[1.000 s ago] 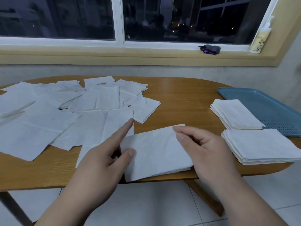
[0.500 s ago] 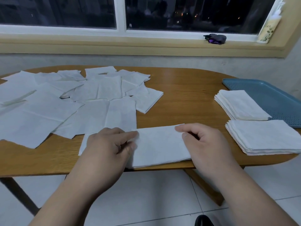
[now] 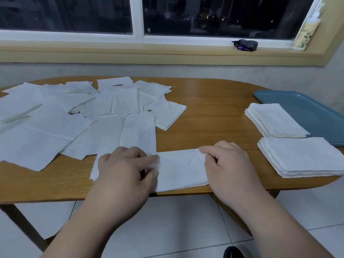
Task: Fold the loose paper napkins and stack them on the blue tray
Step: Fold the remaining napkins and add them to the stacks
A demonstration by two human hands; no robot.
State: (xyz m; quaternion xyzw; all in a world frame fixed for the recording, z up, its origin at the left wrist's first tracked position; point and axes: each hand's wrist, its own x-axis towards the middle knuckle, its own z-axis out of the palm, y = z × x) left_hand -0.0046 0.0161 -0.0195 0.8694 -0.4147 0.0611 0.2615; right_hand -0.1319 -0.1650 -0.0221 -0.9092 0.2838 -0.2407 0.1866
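Thin white paper napkins [image 3: 111, 108], matt and faintly embossed, cover a wooden table [image 3: 214, 112] whose grained top carries a soft satin sheen. The half-folded napkin [image 3: 182, 170] shows soft creases. The blue tray [image 3: 307, 112] looks like moulded plastic, dotted with fine holes. Pale floor tiles [image 3: 176, 220] gleam smooth; the grey wall [image 3: 167, 69] appears rough.

The left hand [image 3: 122, 170] pinches a half-folded napkin [image 3: 181, 170] at its middle, the right hand [image 3: 229, 168] at its right end. To the left lie loose napkins [image 3: 74, 120]; two stacks [image 3: 275, 120] sit beside the blue tray [image 3: 316, 112].
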